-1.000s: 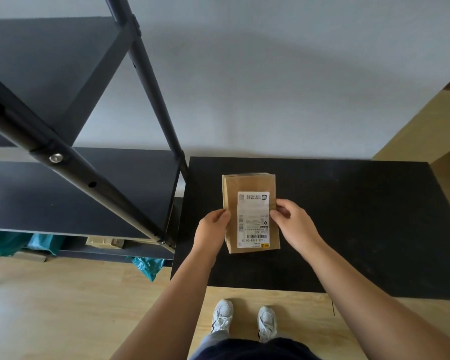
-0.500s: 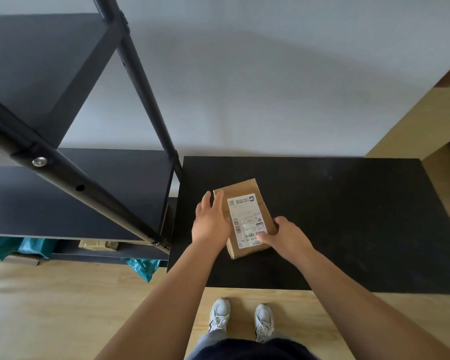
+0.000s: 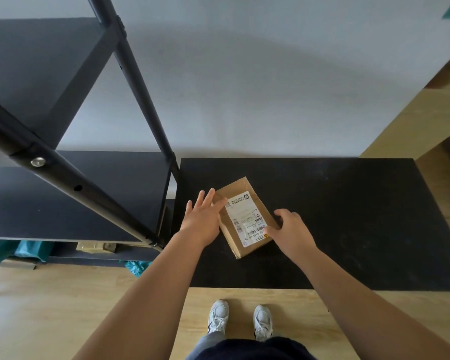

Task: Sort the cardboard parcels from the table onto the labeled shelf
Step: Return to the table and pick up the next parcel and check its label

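A brown cardboard parcel (image 3: 240, 203) with a white shipping label lies turned at an angle on the black table (image 3: 348, 216), near its left edge. My left hand (image 3: 202, 219) lies flat against the parcel's left side, fingers spread and stretched forward. My right hand (image 3: 289, 227) grips the parcel's lower right corner, thumb on the label. The black metal shelf (image 3: 70, 193) stands directly left of the table, its middle board bare.
A slanted shelf post (image 3: 140, 87) rises close to the table's left edge. On the lowest shelf board sit a small cardboard box (image 3: 94, 247) and teal bags (image 3: 24, 252). Pale wall behind, wooden floor below, my white shoes (image 3: 240, 319) at the table's front.
The parcel has been turned counterclockwise on the table. My left hand went from holding its lower left edge to lying flat along its left side; my right hand slid to the lower right corner.
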Demonstrator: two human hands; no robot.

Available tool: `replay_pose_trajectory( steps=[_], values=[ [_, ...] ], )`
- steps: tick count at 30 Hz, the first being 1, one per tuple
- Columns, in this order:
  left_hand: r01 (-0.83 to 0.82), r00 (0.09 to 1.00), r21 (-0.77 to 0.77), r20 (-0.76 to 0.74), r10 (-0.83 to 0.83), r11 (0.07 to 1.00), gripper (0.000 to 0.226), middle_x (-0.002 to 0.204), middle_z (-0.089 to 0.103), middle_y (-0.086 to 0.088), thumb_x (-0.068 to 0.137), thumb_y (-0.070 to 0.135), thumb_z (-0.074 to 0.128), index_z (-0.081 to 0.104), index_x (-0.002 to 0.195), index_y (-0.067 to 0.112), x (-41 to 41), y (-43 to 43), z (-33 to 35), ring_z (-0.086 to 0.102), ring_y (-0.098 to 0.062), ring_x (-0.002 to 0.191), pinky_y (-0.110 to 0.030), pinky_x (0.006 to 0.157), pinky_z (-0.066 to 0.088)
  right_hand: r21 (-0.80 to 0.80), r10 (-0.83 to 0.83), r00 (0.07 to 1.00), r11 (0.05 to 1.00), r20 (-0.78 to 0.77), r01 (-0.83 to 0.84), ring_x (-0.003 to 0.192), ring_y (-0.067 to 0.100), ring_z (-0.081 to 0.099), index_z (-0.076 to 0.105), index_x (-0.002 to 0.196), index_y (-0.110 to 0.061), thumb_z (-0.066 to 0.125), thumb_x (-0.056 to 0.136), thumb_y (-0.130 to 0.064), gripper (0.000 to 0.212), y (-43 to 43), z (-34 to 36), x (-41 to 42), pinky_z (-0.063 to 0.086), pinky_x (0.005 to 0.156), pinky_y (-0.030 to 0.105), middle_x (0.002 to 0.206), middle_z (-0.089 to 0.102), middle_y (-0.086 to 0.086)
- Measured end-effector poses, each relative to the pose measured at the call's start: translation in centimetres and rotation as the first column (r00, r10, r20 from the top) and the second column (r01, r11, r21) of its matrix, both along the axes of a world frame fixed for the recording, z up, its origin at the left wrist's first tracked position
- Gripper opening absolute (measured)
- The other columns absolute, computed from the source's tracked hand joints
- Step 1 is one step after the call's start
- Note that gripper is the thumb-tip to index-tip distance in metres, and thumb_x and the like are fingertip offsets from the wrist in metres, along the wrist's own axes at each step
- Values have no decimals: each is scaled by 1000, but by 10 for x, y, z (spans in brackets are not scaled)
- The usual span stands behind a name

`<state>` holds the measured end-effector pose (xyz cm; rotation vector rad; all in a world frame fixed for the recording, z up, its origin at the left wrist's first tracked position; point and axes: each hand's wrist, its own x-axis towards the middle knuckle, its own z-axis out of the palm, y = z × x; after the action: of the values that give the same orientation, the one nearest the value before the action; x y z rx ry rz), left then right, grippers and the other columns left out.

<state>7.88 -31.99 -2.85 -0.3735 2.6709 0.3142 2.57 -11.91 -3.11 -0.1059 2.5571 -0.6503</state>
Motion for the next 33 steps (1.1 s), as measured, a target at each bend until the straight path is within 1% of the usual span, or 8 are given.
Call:
replay_pose_trajectory(
  steps=[4,7,10,13,18,24,27,33],
  values=[
    [-15,997,-54,-76,11,998,64,168,12,-5,100,25,56,27,155,36,9,1,3,9,-29,155,-50,123,14,32,-5,995,999,-102,9,123,20,52,42,146,-23,65,91,-35,60,1,5,10,51,90,32,140,48,6],
    [-78,990,-57,-121,70,995,59,157,31,-5,97,34,60,36,151,34,17,6,4,36,-28,140,-43,111,38,86,-16,986,996,-166,30,115,17,55,47,137,-20,63,92,-38,52,3,9,19,53,84,30,128,53,4],
    [-148,977,-66,-166,135,987,50,141,43,-4,96,42,59,45,143,31,24,16,4,48,-22,124,-37,101,46,117,-102,993,987,-64,109,97,16,63,46,129,-18,65,90,-43,50,5,7,25,54,71,29,115,60,3],
    [-183,971,-98,-175,165,978,49,139,43,-7,96,49,53,47,139,26,31,30,1,48,-23,125,-37,103,44,107,-171,983,981,68,164,90,17,67,43,130,-15,64,90,-46,54,8,3,28,50,63,28,111,63,4],
    [-153,972,-143,-201,123,978,47,134,50,-7,98,54,46,49,136,25,43,48,-3,52,-22,119,-34,100,46,40,-165,981,986,102,161,87,17,66,41,133,-14,60,92,-49,57,1,-2,27,55,65,31,109,63,3],
    [95,977,-186,-170,-127,978,32,129,58,-6,98,30,57,62,127,19,49,58,-3,56,-24,113,-36,95,48,22,-231,967,973,104,230,78,18,63,34,139,-13,64,91,-41,63,-7,-1,6,55,62,33,104,60,4],
    [9,975,-115,-221,-35,993,32,129,57,-4,99,27,56,61,129,18,45,56,-5,53,-21,117,-34,99,46,17,-192,977,981,96,191,94,23,67,35,140,-13,65,91,-38,62,-11,-1,-3,54,66,32,123,62,9],
    [-147,948,-5,-285,139,989,56,157,34,-5,93,22,64,43,146,19,22,35,-4,30,-24,146,-40,119,26,-14,-142,988,990,54,143,103,24,67,31,148,-14,62,95,-32,64,-15,2,-10,50,69,30,128,62,8]
  ],
)
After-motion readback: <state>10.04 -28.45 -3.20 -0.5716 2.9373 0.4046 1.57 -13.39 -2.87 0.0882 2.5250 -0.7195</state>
